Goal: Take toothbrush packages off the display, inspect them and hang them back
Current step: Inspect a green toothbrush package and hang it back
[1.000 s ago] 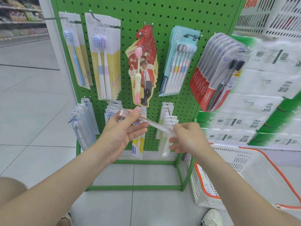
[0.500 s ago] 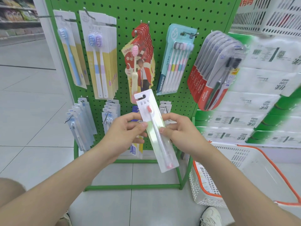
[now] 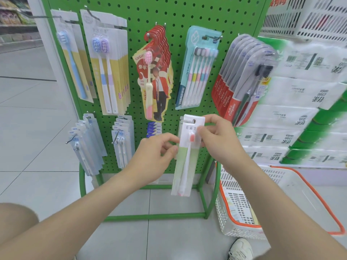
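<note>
I hold a white-and-pale-green toothbrush package (image 3: 185, 162) upright against the lower middle of the green pegboard display (image 3: 142, 15). It carries one white brush with a pink head, and its hang hole is at the top. My left hand (image 3: 157, 156) pinches the package's left edge. My right hand (image 3: 219, 139) grips its upper right side near the hole. The peg behind the package is hidden. More packages of the same kind peek out just behind its top.
Other toothbrush packs hang on pegs: blue single (image 3: 73, 61), twin pack (image 3: 107, 66), red card pack (image 3: 155, 76), teal multipack (image 3: 197, 70), Colgate stack (image 3: 242, 81). Bare pegs jut out at lower left (image 3: 71, 139). A white basket (image 3: 244, 212) sits on the floor right.
The package has turned from edge-on and tilted to upright, and both hands have carried it up and to the right, close to the pegboard's lower row.
</note>
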